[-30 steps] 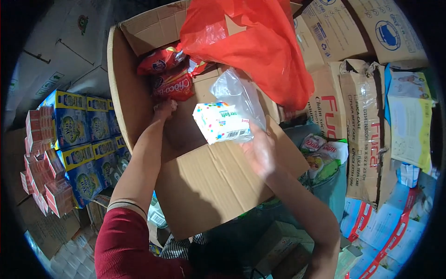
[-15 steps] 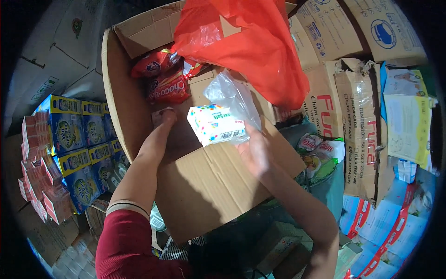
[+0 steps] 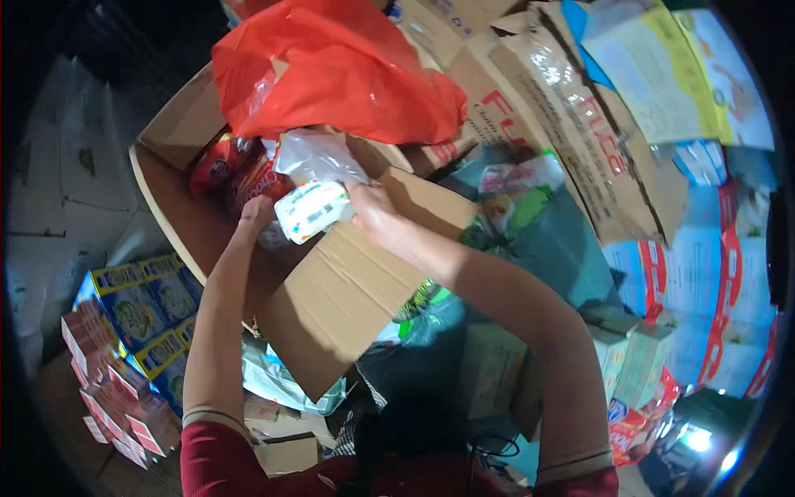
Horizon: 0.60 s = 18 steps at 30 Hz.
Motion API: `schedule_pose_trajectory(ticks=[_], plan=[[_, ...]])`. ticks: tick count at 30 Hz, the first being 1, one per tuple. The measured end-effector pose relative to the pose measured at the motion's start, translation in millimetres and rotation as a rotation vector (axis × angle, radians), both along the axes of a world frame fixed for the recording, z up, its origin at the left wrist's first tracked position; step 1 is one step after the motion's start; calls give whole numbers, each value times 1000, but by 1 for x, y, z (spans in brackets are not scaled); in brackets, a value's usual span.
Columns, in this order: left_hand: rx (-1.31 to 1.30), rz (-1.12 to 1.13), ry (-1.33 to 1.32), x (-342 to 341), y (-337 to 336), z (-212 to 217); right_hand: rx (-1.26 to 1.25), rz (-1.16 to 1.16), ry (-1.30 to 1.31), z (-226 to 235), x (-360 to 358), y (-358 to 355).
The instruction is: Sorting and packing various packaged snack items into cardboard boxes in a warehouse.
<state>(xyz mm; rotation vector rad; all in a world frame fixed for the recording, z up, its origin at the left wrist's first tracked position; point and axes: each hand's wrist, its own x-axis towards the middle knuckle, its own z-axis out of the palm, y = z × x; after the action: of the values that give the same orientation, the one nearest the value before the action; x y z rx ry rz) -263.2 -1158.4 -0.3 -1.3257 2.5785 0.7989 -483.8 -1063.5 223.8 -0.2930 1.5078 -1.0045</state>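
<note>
My right hand [image 3: 373, 213] grips the right end of a white soft pack of tissues [image 3: 313, 212] with coloured dots, tilted above the open cardboard box [image 3: 327, 286]. A clear plastic bag [image 3: 316, 157] lies against the pack's far side, next to my right fingers. At the pack's left end, inside the box, is my left hand [image 3: 258, 213]. Its fingers look curled, and what they hold is hidden; something whitish shows just below them. Beyond it lie a red snack bag [image 3: 262, 176] and another red packet [image 3: 217, 166].
A large red plastic bag [image 3: 331, 74] covers the box's far side. Blue and yellow packs [image 3: 137, 306] and small pink boxes [image 3: 108, 381] are stacked at left. Flattened cartons [image 3: 571, 124] stand at right, near a teal plastic-wrapped bundle [image 3: 551, 248].
The view has turned, so the box sits farther left. The tissue pack has come closer to my left hand, still in my right hand. The clear bag has sagged lower behind it.
</note>
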Motion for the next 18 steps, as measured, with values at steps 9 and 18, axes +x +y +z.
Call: schedule_pose_trajectory(ticks=[9, 18], plan=[[-346, 506, 251, 96, 51, 216, -41, 196, -113, 60, 45, -1], [6, 989, 1021, 133, 109, 289, 10, 244, -132, 115, 61, -2]])
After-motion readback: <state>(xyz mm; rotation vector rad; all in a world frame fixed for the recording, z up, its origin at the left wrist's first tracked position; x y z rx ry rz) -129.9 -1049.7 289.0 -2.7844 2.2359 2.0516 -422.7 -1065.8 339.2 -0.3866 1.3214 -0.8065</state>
